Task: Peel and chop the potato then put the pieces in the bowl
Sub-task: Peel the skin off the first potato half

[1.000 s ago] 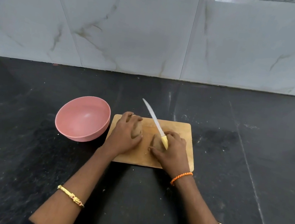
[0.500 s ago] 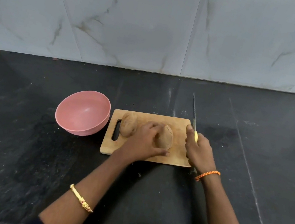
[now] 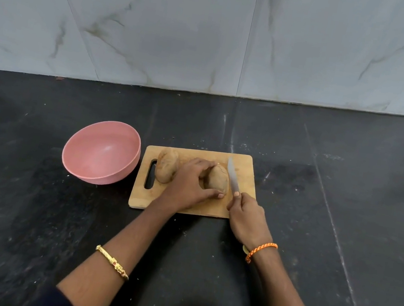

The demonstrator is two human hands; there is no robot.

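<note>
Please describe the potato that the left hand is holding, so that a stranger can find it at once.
Find the wooden cutting board right of the pink bowl. Two potatoes lie on it. It is the right potato, gripped by the left hand beside the knife; the other potato lies untouched.

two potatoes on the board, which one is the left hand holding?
The right-hand potato, beside the knife blade; left hand grips it. The other potato lies untouched by the board's handle slot.

Bare forearms wear gold bangles (image 3: 113, 262); right wrist, orange thread (image 3: 260, 250).
</note>
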